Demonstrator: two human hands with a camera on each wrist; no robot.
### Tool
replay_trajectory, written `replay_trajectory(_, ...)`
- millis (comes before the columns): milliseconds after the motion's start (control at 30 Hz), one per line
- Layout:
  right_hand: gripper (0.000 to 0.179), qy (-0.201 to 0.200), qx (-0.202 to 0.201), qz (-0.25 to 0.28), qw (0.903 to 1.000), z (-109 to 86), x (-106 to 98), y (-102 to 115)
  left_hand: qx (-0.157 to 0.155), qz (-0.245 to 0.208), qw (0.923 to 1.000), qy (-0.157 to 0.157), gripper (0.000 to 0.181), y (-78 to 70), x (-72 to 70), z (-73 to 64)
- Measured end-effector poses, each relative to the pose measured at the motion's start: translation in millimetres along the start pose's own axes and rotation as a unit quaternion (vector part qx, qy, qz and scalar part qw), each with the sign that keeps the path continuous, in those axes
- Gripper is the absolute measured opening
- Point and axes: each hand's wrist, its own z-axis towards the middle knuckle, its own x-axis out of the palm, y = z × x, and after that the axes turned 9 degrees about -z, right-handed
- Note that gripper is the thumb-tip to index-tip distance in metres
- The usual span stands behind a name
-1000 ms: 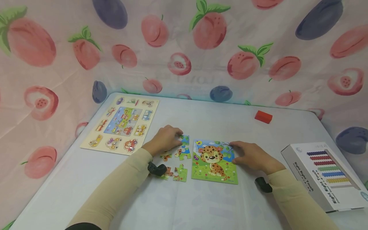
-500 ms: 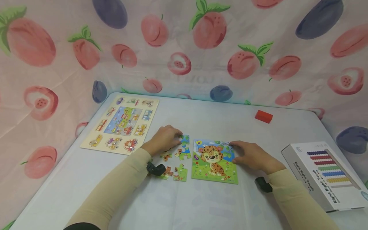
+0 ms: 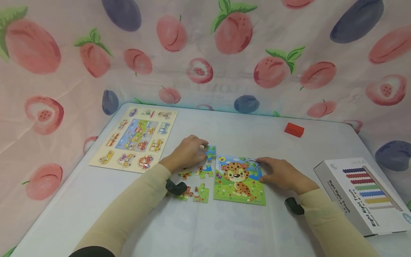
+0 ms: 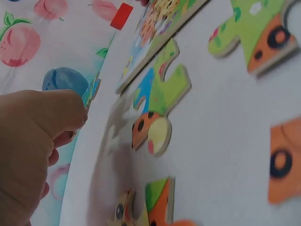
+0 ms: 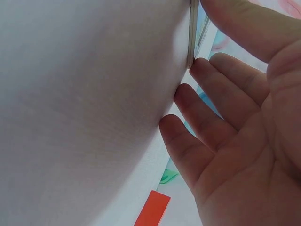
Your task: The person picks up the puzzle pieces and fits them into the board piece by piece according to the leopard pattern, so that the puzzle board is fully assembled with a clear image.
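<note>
My left hand (image 3: pixel 188 152) pinches a blue-and-green jigsaw piece (image 3: pixel 211 152). In the left wrist view that jigsaw piece (image 4: pixel 93 90) is held on edge above the table. Just right of it lies a square leopard puzzle board (image 3: pixel 239 184), its picture complete. At the board's upper right edge rests my right hand (image 3: pixel 282 174), thumb and fingertips touching it. In the right wrist view the right hand (image 5: pixel 240 113) has its fingers nearly straight, against the board's edge and the table. Several loose pieces, including a green-and-blue piece (image 3: pixel 205 172) and a green piece (image 3: pixel 201 194), lie beside the board.
A wooden vehicle puzzle board (image 3: pixel 128 153) lies at the back left. A red block (image 3: pixel 294 130) sits at the back right, and a white box (image 3: pixel 366 200) stands to the right. A fruit-print cloth (image 3: pixel 224 78) rises behind the white table.
The left hand has lifted the blue-and-green jigsaw piece and shifted slightly right and away with it, toward the leopard board. The right hand and the board have stayed in place.
</note>
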Motion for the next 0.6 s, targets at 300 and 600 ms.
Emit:
replay_trajectory(300,0.073,0.002,-0.001,0.001,1.0,-0.2,-1.0,-0.2,0.0,-0.031,0.9992,0.025,0.046,-21.1,6.4,11.6)
replay_trajectory(600,0.072,0.007,0.0,-0.004,1.0,-0.3,-3.0,1.8,0.038,-0.006,0.9979,0.052,0.042,-45.7,20.2,25.5)
